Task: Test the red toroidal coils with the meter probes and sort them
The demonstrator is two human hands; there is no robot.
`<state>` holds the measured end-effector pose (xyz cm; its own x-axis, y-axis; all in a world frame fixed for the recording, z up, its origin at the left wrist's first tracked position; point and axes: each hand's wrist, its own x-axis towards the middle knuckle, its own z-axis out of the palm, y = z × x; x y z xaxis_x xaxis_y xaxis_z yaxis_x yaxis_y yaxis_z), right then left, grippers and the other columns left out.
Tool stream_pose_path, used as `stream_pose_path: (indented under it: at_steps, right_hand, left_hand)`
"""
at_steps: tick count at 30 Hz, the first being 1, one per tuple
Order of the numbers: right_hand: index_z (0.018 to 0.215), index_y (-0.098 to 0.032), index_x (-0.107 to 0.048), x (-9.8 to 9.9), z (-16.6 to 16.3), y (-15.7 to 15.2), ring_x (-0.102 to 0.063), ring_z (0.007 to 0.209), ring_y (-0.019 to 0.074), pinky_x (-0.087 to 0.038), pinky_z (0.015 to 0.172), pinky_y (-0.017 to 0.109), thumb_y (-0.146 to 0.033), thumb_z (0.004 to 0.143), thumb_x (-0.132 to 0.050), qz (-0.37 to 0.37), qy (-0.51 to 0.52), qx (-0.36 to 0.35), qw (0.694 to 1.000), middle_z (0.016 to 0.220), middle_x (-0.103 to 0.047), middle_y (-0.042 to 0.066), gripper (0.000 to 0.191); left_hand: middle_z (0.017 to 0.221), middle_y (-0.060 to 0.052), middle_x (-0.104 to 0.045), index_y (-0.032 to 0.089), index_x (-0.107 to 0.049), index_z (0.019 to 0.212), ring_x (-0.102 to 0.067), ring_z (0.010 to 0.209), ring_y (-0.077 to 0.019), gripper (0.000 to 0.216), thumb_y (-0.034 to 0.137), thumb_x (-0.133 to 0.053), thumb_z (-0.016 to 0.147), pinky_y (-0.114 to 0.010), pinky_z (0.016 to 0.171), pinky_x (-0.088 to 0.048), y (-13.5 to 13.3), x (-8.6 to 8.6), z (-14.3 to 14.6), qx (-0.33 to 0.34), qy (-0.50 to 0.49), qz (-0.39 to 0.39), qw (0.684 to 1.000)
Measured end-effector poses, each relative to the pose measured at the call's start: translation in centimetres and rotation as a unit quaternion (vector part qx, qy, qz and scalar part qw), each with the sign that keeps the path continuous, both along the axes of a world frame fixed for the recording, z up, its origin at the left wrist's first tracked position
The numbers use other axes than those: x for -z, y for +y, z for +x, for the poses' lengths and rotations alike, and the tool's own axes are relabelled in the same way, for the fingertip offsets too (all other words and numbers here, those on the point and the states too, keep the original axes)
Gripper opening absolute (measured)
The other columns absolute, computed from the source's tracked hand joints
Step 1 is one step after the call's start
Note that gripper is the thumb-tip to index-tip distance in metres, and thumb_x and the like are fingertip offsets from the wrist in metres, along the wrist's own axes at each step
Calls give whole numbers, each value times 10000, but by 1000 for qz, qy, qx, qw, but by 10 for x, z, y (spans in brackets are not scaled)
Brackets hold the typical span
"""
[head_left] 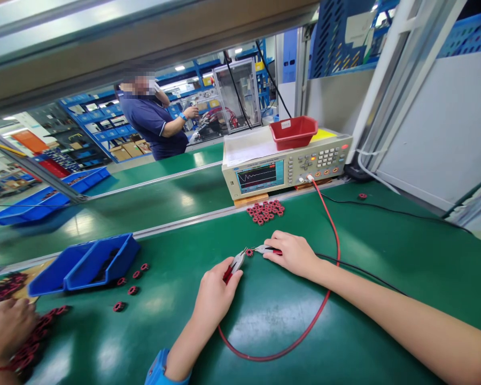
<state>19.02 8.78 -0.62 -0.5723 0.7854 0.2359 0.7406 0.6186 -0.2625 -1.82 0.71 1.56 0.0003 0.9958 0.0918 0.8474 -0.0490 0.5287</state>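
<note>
My left hand point(214, 291) is closed round a red-handled test clip point(235, 263) on the green mat. My right hand point(292, 252) pinches a second clip point(264, 249) with a black and red grip. Between the two clip tips lies one small red wound coil point(249, 252). A red lead point(328, 235) and a black lead point(356, 270) run from the clips back to the beige test meter point(284, 168), whose screen shows a waveform. A heap of the same red coils point(265, 211) lies just in front of the meter.
A red bin point(293, 132) sits on the meter. A blue double bin point(84, 264) stands at the left with loose coils point(130, 280) beside it. Another person's hand point(4, 329) rests on coils at the lower left. A co-worker point(156, 120) stands beyond the conveyor belt point(144, 198).
</note>
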Motion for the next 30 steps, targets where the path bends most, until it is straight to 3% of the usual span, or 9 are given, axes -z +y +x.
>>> stream_pose_path:
  at_steps: [13, 23, 30]
  right_hand:
    - [956, -246, -649, -2, 0, -1, -576, 805, 169, -379, 621, 243, -410, 868, -506, -6, 24, -3, 1000, 907, -608, 23, 235]
    - [880, -203, -694, -12, 23, 13, -591, 737, 168, -418, 652, 260, -428, 820, -547, -141, 206, 30, 968, 826, -662, 26, 276]
    - [978, -266, -678, -30, 27, 2, -586, 770, 168, -419, 672, 262, -405, 805, -570, -108, 149, -4, 983, 879, -646, 8, 247]
  left_hand:
    - [939, -62, -696, 163, -616, 1063, -633, 796, -218, 313, 343, -497, 835, -294, 705, -446, 0, 0, 0, 5, 12, -7, 1000]
    - [890, -55, -695, 163, -627, 1023, -624, 756, -206, 284, 332, -495, 836, -280, 668, -446, -3, -4, 6, 22, 5, -11, 1000]
    - [903, -36, -697, 181, -629, 1004, -628, 769, -189, 245, 300, -511, 826, -263, 687, -447, -6, -6, 10, 43, -28, -11, 999]
